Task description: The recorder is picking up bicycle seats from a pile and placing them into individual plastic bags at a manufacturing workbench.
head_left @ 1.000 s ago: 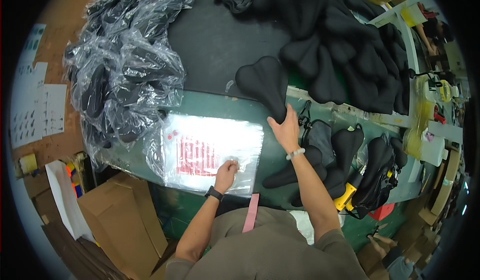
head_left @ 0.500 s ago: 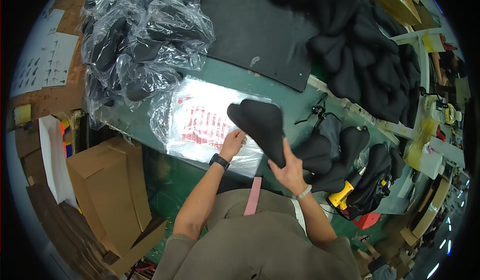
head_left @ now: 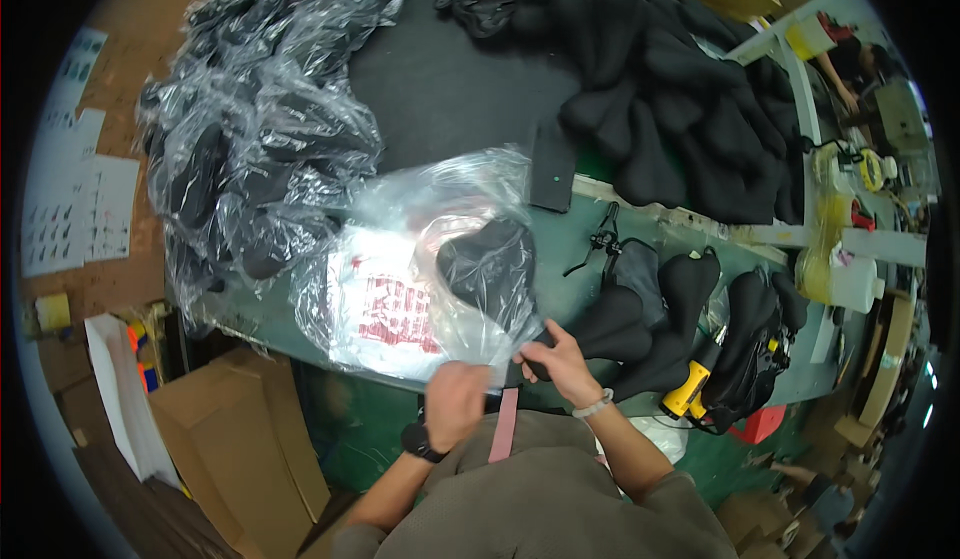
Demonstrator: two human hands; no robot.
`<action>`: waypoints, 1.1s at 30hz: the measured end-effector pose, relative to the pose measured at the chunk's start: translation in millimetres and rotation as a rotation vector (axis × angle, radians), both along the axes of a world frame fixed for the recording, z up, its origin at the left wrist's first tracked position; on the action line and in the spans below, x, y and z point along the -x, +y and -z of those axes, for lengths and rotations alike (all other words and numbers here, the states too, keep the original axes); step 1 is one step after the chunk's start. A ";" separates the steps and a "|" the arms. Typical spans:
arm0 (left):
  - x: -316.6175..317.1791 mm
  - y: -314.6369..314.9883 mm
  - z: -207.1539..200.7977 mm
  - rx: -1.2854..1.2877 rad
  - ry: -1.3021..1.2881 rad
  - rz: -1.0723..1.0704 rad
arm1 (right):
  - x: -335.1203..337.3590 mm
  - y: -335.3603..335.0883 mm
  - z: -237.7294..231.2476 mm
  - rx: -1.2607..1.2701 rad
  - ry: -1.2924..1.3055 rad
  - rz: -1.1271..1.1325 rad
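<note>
A black bicycle saddle (head_left: pixel 490 267) lies inside a clear plastic bag (head_left: pixel 460 179), its wide end away from me. My right hand (head_left: pixel 562 364) is closed around the saddle's narrow nose, just at the bag's mouth. Slightly blurred, my left hand (head_left: pixel 458 401) is closed at the near edge of the bag and appears to pinch its film; the fingertips are partly hidden. Beneath the bagged saddle is a stack of flat clear bags (head_left: pixel 375 309) with red print. The bag's far end puffs up above the table.
Bagged saddles (head_left: pixel 260 139) are heaped at the left. Bare black saddles (head_left: pixel 650 79) pile up at the far right, with several more (head_left: pixel 680 304) beside my right hand. A yellow-and-black tool (head_left: pixel 686 389) and a black brake lever (head_left: pixel 603 244) lie nearby. A cardboard box (head_left: pixel 235 439) stands at the lower left.
The saddle, bare and held over the stack before, is now inside a clear bag. My left hand has come back toward my body; my right hand has shifted slightly left and nearer to me.
</note>
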State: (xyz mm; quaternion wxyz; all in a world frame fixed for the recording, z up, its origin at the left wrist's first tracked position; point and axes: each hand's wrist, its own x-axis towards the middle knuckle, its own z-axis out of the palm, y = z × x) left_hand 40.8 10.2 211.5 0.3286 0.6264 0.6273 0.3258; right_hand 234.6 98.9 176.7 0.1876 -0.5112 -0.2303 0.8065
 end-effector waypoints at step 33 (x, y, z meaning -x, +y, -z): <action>136.2 190.2 87.3 -0.042 0.514 -0.414 | -140.6 390.3 144.2 -0.672 -1.398 -0.231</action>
